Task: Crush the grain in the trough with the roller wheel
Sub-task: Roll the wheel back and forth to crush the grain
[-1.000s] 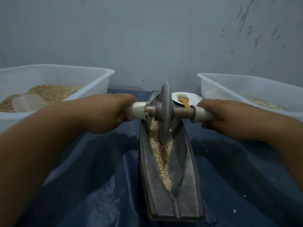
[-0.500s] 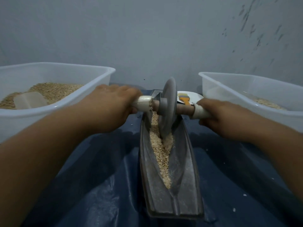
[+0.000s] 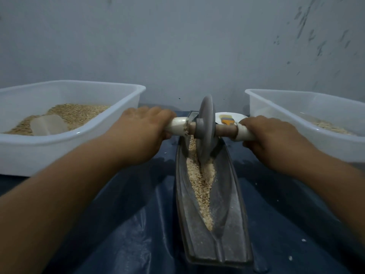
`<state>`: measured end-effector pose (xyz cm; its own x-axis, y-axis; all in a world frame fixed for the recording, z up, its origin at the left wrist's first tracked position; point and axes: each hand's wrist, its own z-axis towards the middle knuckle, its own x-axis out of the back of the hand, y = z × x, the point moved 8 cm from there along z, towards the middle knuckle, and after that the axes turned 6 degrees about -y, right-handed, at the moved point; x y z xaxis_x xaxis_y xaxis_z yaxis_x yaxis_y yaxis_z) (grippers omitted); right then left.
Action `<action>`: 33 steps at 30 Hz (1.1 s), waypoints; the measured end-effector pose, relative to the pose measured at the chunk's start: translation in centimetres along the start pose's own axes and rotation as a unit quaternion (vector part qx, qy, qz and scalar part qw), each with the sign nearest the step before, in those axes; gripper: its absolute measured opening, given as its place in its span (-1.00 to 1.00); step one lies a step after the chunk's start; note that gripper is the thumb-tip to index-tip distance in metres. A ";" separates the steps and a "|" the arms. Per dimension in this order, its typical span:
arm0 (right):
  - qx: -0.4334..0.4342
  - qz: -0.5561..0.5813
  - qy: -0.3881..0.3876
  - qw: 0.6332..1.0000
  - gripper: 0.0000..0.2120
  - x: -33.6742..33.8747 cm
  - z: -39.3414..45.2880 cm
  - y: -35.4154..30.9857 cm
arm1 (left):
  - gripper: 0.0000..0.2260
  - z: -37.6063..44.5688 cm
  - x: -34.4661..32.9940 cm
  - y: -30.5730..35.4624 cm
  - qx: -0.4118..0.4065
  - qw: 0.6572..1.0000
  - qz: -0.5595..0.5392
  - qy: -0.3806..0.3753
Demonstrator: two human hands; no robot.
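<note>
A long dark metal trough [image 3: 231, 214] runs away from me on a blue sheet, with a line of pale grain [image 3: 201, 182] along its groove. A grey roller wheel [image 3: 206, 129] stands upright in the groove near the far end, its rim sunk in the grain. An axle runs through the wheel, with white handles on both sides. My left hand [image 3: 142, 131] grips the left handle. My right hand [image 3: 270, 135] grips the right handle. The grain under the wheel is hidden.
A white tub [image 3: 83, 135] at the left holds whole grain and a clear scoop [image 3: 48, 124]. Another white tub [image 3: 308, 123] at the right holds some pale grain. Behind the wheel lies a white plate [image 3: 231, 115] with an orange brush [image 3: 227, 121]. A grey wall rises close behind.
The wheel has rolled further away from me along the trough, and both hands have moved forward with the handles. The parted grain shows a furrow behind the wheel.
</note>
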<state>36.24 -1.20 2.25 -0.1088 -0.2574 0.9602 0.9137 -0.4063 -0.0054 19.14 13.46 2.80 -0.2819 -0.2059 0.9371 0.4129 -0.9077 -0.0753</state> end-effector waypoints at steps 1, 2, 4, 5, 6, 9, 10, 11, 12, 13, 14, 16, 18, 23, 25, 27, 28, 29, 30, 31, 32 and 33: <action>0.004 -0.001 0.004 1.000 -0.71 0.0 0.1 -0.2 | -0.74 0.0 -0.1 -0.1 0.004 1.000 -0.003 -0.008; 0.011 0.003 -0.004 1.000 -0.72 0.1 0.1 -0.2 | -0.76 -0.1 -0.3 -0.4 0.009 0.999 -0.023 -0.031; 0.017 0.019 -0.057 0.998 -0.79 0.1 -0.3 0.5 | -0.83 -0.3 -0.6 -0.9 0.013 0.994 -0.063 -0.093; 0.014 0.026 -0.092 0.995 -0.79 0.0 -0.6 0.9 | -0.85 -0.5 -0.6 -1.0 0.006 0.991 -0.071 -0.110; 0.011 0.035 -0.125 0.991 -0.78 -0.2 -1.0 1.2 | -0.85 -0.6 -0.4 -0.9 -0.006 0.991 -0.074 -0.108; 0.004 0.084 -0.135 0.987 -0.76 -0.9 -1.0 1.0 | -0.80 -0.3 0.5 -0.1 -0.040 0.998 -0.042 0.003; 0.003 0.087 -0.091 0.992 -0.75 -0.9 -0.5 1.0 | -0.76 -0.2 0.6 0.1 -0.034 0.999 -0.009 0.034; -0.005 0.069 -0.042 0.997 -0.72 -0.8 -0.1 1.1 | -0.72 0.0 0.4 0.2 -0.020 0.998 0.029 0.051; -0.014 0.037 -0.006 0.999 -0.69 -0.7 0.2 0.9 | -0.70 0.1 0.2 0.2 -0.008 0.997 0.055 0.059; -0.021 0.009 0.013 1.000 -0.66 -0.6 0.4 0.8 | -0.69 0.2 0.0 0.2 -0.004 0.996 0.064 0.059; -0.022 -0.005 0.017 1.000 -0.67 -0.6 0.5 0.6 | -0.70 0.1 -0.1 0.1 -0.007 0.997 0.053 0.054; -0.005 -0.004 -0.006 1.000 -0.73 -0.5 0.3 0.7 | -0.77 0.0 0.0 -0.3 -0.020 1.000 -0.007 0.016; 0.014 0.022 -0.057 0.998 -0.77 -0.5 -0.2 1.2 | -0.85 -0.2 -0.2 -0.8 -0.024 0.996 -0.067 -0.054; -0.002 0.050 -0.041 0.998 -0.77 -0.8 -0.1 1.0 | -0.75 0.0 0.1 0.0 -0.025 0.999 0.016 0.040; -0.015 -0.011 0.024 1.000 -0.73 -0.4 0.5 0.5 | -0.71 0.2 -0.3 -0.2 0.000 0.999 0.039 0.037; -0.015 -0.040 0.015 0.999 -0.73 -0.2 0.8 0.1 | -0.75 0.2 -0.6 -0.6 0.006 1.000 0.003 0.001; -0.008 -0.038 -0.007 0.999 -0.76 0.0 0.6 0.1 | -0.78 0.1 -0.6 -0.7 0.004 0.999 -0.022 -0.028; 0.001 -0.029 -0.032 0.999 -0.78 0.1 0.3 0.1 | -0.82 -0.1 -0.7 -0.9 0.002 0.997 -0.048 -0.062; 0.010 -0.015 -0.062 0.998 -0.79 0.2 -0.2 0.3 | -0.84 -0.4 -0.8 -1.0 0.002 0.993 -0.070 -0.096; 0.016 0.003 -0.095 0.995 -0.78 0.2 -0.8 0.3 | -0.85 -0.6 -0.7 -1.0 0.001 0.989 -0.083 -0.121; 0.015 0.024 -0.130 0.991 -0.76 0.1 -1.3 0.4 | -0.85 -0.8 -0.6 -0.9 -0.006 0.989 -0.082 -0.126; 0.011 0.044 -0.158 0.986 -0.73 -0.2 -1.7 0.5 | -0.84 -0.7 -0.3 -0.6 -0.020 0.992 -0.070 -0.106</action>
<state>36.08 -2.86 1.55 0.0960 -0.0024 0.9954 0.9226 -0.3752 -0.0898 18.38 13.81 2.33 -0.1434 0.0020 0.9897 0.3471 -0.9364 0.0522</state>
